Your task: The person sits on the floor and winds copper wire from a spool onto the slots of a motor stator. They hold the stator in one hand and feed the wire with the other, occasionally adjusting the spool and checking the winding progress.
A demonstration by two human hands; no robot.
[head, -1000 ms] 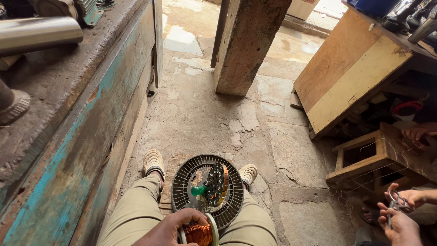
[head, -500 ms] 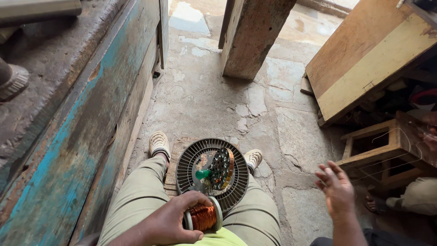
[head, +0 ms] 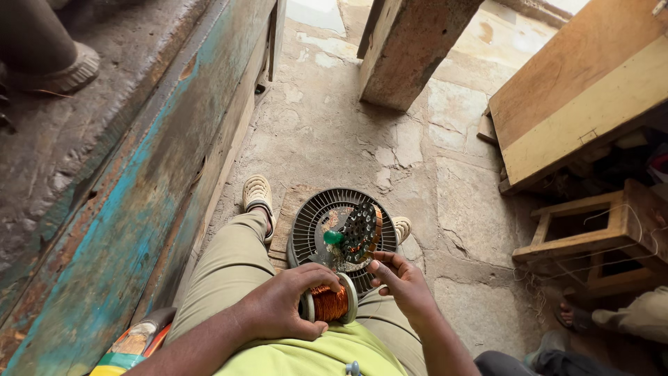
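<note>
My left hand point(head: 282, 306) grips a spool of copper wire point(head: 330, 302) held on my lap. My right hand point(head: 400, 282) is just right of the spool, fingers pinched together near its end; whether a thin wire is between them I cannot tell. Just ahead, between my feet, lies a round dark fan grille point(head: 309, 226) with a metal motor core point(head: 360, 233) and a green part point(head: 334, 237) resting in it. My legs in khaki trousers frame the grille.
A worn teal and rust wall point(head: 132, 209) runs along the left. A concrete pillar point(head: 410, 49) stands ahead. Wooden boards point(head: 577, 104) and a small wooden crate point(head: 591, 230) sit at right. Another person's foot point(head: 574, 317) shows at lower right.
My right hand has come in from the far right to the spool's end. The spool has shifted right in my left hand, and the view has tilted down.
</note>
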